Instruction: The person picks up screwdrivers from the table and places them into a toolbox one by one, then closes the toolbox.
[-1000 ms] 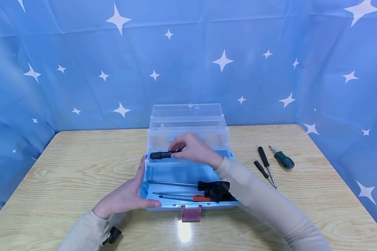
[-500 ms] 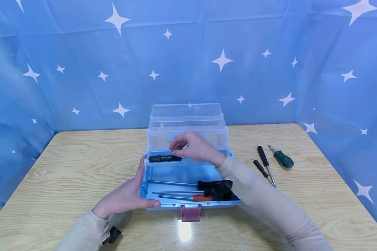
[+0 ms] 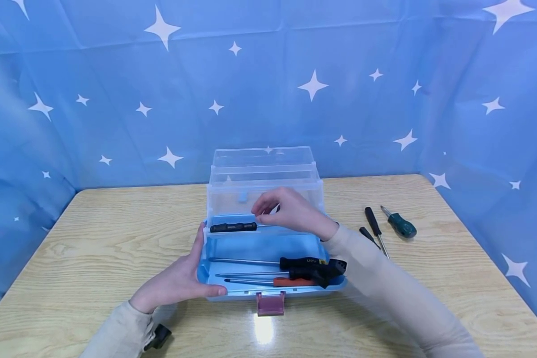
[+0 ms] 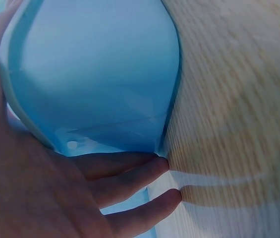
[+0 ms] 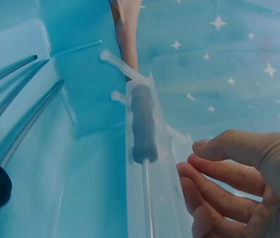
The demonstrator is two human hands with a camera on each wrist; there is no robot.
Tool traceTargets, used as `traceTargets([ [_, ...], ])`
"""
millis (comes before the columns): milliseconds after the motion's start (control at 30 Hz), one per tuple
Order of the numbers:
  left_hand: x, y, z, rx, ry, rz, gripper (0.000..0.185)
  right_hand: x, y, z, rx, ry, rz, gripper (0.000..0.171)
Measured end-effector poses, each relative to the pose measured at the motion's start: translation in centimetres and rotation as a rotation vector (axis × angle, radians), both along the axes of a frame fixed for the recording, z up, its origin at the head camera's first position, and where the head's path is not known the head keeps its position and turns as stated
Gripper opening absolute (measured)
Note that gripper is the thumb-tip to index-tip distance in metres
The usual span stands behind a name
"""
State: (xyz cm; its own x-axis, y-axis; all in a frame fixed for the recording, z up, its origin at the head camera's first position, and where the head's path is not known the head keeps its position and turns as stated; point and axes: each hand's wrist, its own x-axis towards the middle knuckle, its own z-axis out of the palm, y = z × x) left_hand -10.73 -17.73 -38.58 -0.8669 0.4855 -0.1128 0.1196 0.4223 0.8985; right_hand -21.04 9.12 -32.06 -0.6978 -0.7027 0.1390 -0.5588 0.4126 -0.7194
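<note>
A black-handled screwdriver (image 3: 233,227) lies lengthwise in the clear upper tray (image 3: 264,199) of an open blue toolbox (image 3: 268,291), handle toward the person's left. The right hand (image 3: 291,211) hovers just above its shaft with loosely curled fingers, gripping nothing; the wrist view shows a gap between the fingertips (image 5: 194,171) and the tray wall. The left hand (image 3: 179,281) lies flat against the toolbox's left end, fingers straight, thumb along the front corner.

In the bottom of the box lie three long screwdrivers (image 3: 273,273), shafts pointing left, two with black handles and one with an orange handle. The right forearm crosses over the box's right end and partly hides a small black screwdriver (image 3: 367,234) on the surface (image 3: 94,238). Beside it lie another black screwdriver (image 3: 375,223) and a stubby green-handled one (image 3: 400,226). A pink latch (image 3: 270,303) hangs at the front of the box.

The left wrist view shows only the blue end wall (image 4: 95,74), fingers pressed to it and wood grain. The right wrist view shows the screwdriver's handle (image 5: 143,124) resting in the tray's channel, with the long shafts (image 5: 16,99) below.

A blue star-patterned cloth (image 3: 116,74) stands behind.
</note>
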Motion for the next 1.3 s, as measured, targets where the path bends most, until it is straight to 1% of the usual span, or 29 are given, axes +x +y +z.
traceTargets([
  [167, 0.0, 0.1, 0.0, -0.007, -0.003, 0.004, 0.128, 0.4, 1.4, 0.5, 0.004, -0.035, -0.039, 0.012],
  [300, 0.0, 0.1, 0.0, -0.033, -0.002, 0.009, 0.129, 0.6, 2.5, 0.9, 0.009, -0.049, -0.066, 0.013],
  [433, 0.0, 0.1, 0.2, -0.061, 0.0, 0.011, 0.131, 0.7, 3.5, 0.8, 0.017, -0.043, -0.086, 0.013],
  [567, 0.0, 0.1, 0.2, -0.087, -0.005, 0.02, 0.131, 0.7, 4.5, 0.7, 0.022, -0.018, -0.091, 0.014],
  [700, 0.1, 0.1, 0.2, -0.139, 0.0, 0.035, 0.131, 0.8, 5.4, 0.7, 0.024, -0.012, -0.105, 0.014],
  [833, 0.1, 0.2, 0.3, -0.186, -0.018, 0.056, 0.131, 0.8, 6.2, 0.4, 0.018, -0.017, -0.114, 0.015],
  [1167, 0.1, 0.0, 0.4, -0.17, 0.002, 0.044, 0.131, 1.1, 7.6, 0.4, 0.035, 0.016, -0.157, 0.015],
  [1300, 0.2, 0.1, 0.2, -0.18, 0.001, 0.055, 0.131, 1.3, 8.2, 0.3, 0.04, 0.019, -0.166, 0.015],
])
